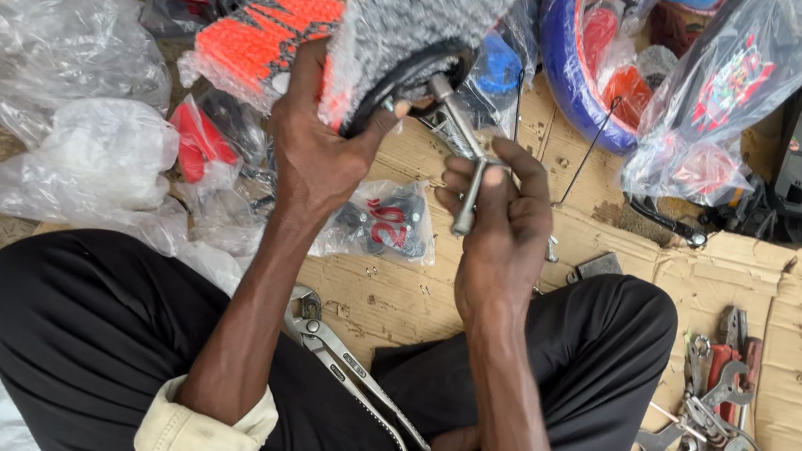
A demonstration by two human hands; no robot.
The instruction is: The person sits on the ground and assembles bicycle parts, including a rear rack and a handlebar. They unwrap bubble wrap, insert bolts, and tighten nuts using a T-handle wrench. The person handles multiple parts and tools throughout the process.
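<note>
A saddle (397, 39) is gripped by the left hand (314, 150), far and left. A metal post (460, 126) slants from it down into the closed right hand (497, 221).

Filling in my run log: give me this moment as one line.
left hand: grips grey-and-orange covered seat | right hand: holds metal socket wrench at seat underside | pliers on lap
</note>
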